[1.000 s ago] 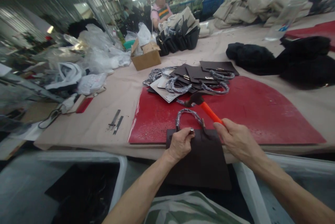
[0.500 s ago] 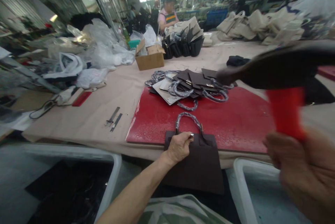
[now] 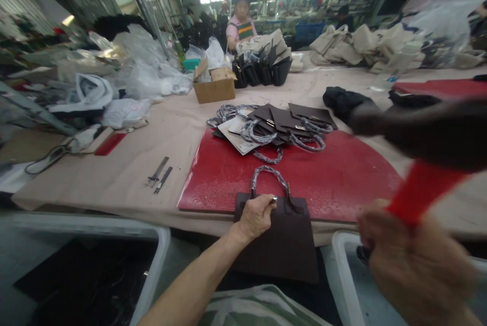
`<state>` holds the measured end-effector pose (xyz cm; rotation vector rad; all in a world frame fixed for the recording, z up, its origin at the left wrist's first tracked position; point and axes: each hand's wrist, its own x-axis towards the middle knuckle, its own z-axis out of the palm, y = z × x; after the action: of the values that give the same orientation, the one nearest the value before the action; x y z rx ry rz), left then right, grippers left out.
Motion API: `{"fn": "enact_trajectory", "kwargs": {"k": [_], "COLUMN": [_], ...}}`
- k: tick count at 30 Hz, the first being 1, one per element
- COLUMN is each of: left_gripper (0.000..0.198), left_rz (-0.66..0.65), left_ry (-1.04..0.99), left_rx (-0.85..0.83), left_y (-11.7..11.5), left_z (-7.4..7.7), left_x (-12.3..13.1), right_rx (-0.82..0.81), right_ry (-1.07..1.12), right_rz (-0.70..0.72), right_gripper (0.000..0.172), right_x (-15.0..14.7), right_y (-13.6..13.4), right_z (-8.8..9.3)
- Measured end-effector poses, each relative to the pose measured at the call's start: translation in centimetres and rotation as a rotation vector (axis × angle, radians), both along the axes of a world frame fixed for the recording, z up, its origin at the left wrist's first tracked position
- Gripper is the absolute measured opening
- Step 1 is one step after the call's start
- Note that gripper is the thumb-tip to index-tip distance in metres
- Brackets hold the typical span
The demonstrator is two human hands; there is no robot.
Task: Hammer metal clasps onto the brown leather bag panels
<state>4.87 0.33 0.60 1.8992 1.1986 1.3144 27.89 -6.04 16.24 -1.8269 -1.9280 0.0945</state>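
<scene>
In the head view a dark brown bag panel (image 3: pixel 279 245) with a plastic-wrapped handle (image 3: pixel 268 169) hangs over the front edge of the red board (image 3: pixel 335 173). My left hand (image 3: pixel 255 217) rests near the panel's top edge, fingers pinched around a small shiny metal piece (image 3: pixel 274 198), mostly hidden. Raised at the right, my right hand (image 3: pixel 414 260) is closed on the red grip of a hammer (image 3: pixel 426 189), blurred by motion. The hammer's dark head is well apart from the panel.
A heap of bag panels (image 3: pixel 281 122) lies on the board's back part. Slim metal tools (image 3: pixel 160 173) lie left of it. A cardboard box (image 3: pixel 215 87) and black bags (image 3: pixel 262 69) stand behind. Pale bins (image 3: pixel 163 245) flank me below the table edge. A person (image 3: pixel 241 26) sits across.
My right hand and the hammer have shifted, with the hammer's handle now tilted more to the right. My left hand keeps its pinch on the metal piece. The view has shifted slightly.
</scene>
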Motion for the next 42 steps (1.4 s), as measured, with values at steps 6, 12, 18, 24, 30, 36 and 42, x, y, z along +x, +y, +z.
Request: {"fn": "enact_trajectory", "kwargs": {"k": [6,12,18,24,30,36,42], "left_gripper": [0.016,0.013,0.013,0.015,0.024,0.023,0.026], "left_rz": [-0.019,-0.018,-0.005,-0.103,0.287,0.430,0.787], "left_ry": [0.041,0.023,0.043,0.082,-0.388,-0.293,0.193], "left_rx": [0.031,0.024,0.027,0.098,-0.259,-0.278,-0.254], "left_y": [-0.1,-0.2,-0.5,-0.8,-1.5,-0.7,2.8], "left_z": [0.1,0.0,-0.1,-0.3,1.7,3.2,2.3], "left_x": [-0.1,0.0,-0.1,0.0,0.2,-5.2,-16.1], "right_rx": [-0.427,-0.559,-0.327,-0.073,-0.041,-0.037,-0.050], "right_ry": [0.014,0.344,-0.205,-0.246,-0.182,-0.153,-0.123], "right_rz": [0.124,-0.003,-0.118,0.213,0.209,0.221,0.275], "right_gripper": [0.032,0.038,0.029,0.043,0.054,0.053,0.054], "right_x": [0.5,3.4,4.1,-1.7,-5.0,-4.6,-4.0], "right_y": [0.6,3.7,6.8,6.7,6.2,6.4,6.6], "right_z": [-4.9,-7.4,-9.7,-11.4,-14.6,-14.5,-15.0]}}
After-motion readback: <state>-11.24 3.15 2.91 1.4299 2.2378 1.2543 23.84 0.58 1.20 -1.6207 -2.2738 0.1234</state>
